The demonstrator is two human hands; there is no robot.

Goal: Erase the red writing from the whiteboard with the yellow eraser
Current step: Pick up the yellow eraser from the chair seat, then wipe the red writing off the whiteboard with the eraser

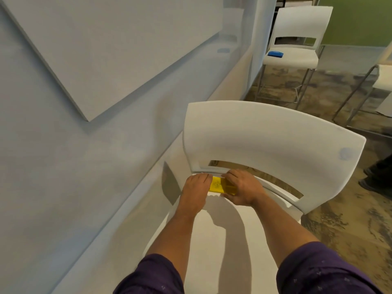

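Observation:
A yellow eraser [218, 185] lies on the seat of a white chair [212, 234], close to its backrest. My left hand [196, 188] covers the eraser's left end with its fingers curled over it. My right hand [241, 187] grips the right end, thumb at the near edge and fingers over the far edge. The whiteboard [101, 45] hangs on the wall at the upper left. No red writing shows on the part of it in view.
The chair's curved backrest [275, 145] rises just behind my hands. A second white chair [297, 39] at the back right carries a blue eraser [275, 54]. Another chair's frame [379, 81] stands at the right edge. A person's dark shoes [379, 177] are at the right.

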